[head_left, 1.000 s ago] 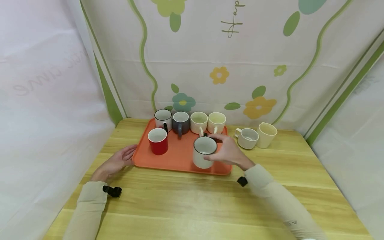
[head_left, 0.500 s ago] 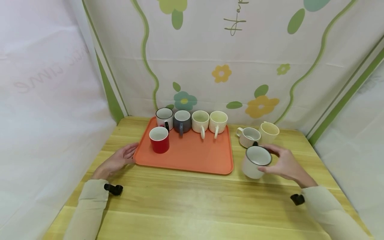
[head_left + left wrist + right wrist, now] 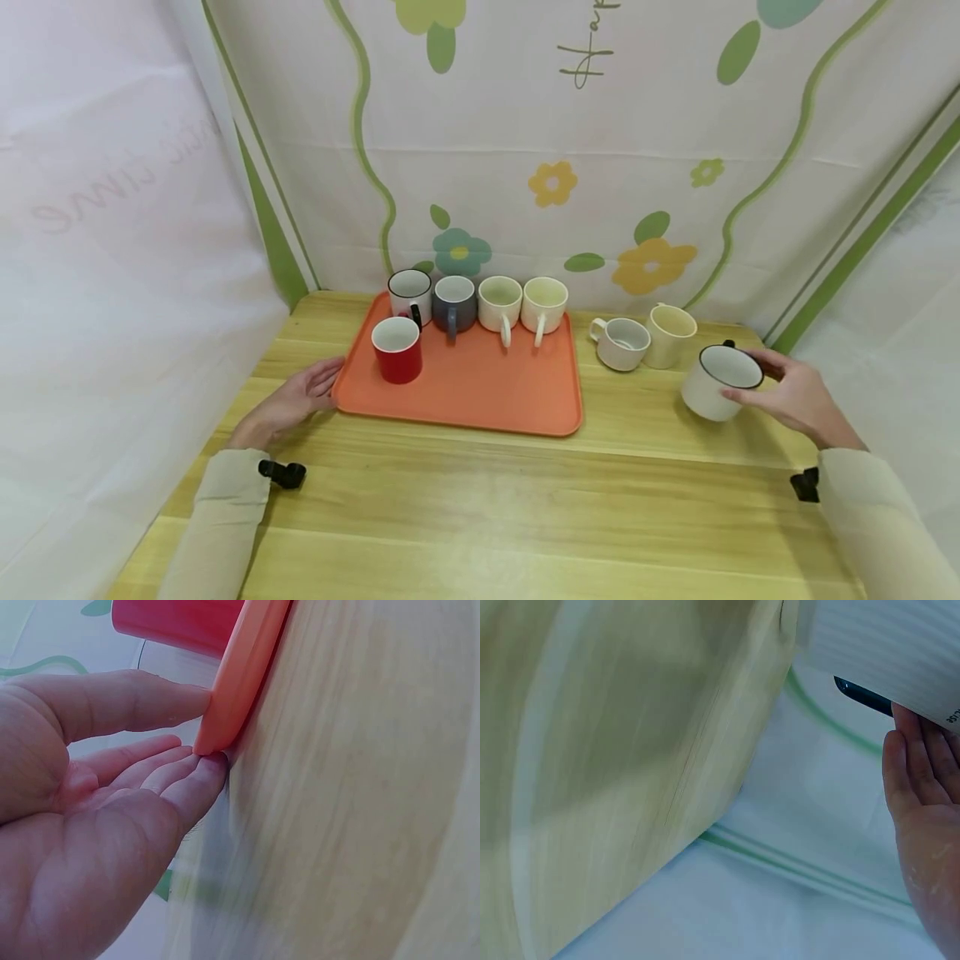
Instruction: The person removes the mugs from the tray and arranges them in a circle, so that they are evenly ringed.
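At the far right of the head view, my right hand (image 3: 798, 396) grips a white mug (image 3: 705, 392) with a dark rim and a black handle, fingers and thumb on either side. The mug tilts slightly, close over the table. In the right wrist view the mug (image 3: 892, 645) fills the top right corner, with the fingers against its side. My left hand (image 3: 296, 400) touches the left edge of the orange tray (image 3: 480, 396) with relaxed fingers. The left wrist view shows its fingertips right at the tray's rim (image 3: 244, 675).
On the tray stand a red mug (image 3: 398, 354), a black-rimmed white mug (image 3: 405, 310), a dark grey mug (image 3: 455, 315) and two cream mugs. Right of the tray, a low white cup (image 3: 621, 350) and a pale yellow cup (image 3: 663, 343) sit on the wooden table (image 3: 465, 508).
My right hand has carried the black-rimmed white mug off the tray, rightward past the two loose cups. The left hand has stayed at the tray's edge.
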Demonstrator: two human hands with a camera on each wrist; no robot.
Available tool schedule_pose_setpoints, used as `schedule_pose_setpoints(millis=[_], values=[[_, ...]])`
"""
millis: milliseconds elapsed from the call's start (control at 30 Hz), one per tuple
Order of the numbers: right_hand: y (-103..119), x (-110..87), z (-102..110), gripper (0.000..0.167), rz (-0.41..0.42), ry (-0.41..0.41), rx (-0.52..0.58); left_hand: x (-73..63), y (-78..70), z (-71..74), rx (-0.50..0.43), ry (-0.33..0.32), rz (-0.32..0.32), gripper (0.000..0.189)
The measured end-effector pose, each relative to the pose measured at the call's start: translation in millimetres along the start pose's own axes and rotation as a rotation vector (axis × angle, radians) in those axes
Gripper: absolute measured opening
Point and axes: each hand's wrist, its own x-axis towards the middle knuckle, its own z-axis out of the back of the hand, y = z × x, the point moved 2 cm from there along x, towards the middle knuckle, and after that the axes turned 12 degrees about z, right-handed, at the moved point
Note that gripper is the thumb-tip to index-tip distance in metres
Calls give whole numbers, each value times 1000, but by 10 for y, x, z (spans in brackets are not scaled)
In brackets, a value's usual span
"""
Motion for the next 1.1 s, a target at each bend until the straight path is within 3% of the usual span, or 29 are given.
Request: schedule_pose_setpoints(millis=[233, 433, 1100], values=[[-310, 256, 59, 86, -85, 1, 12, 0, 1, 7, 4, -9, 2, 84], [-451, 406, 46, 85, -122, -31, 13, 6, 0, 1, 15, -20, 7, 84], [-593, 478, -206, 94, -142, -10, 83, 9, 7, 2, 36, -28, 11, 84]])
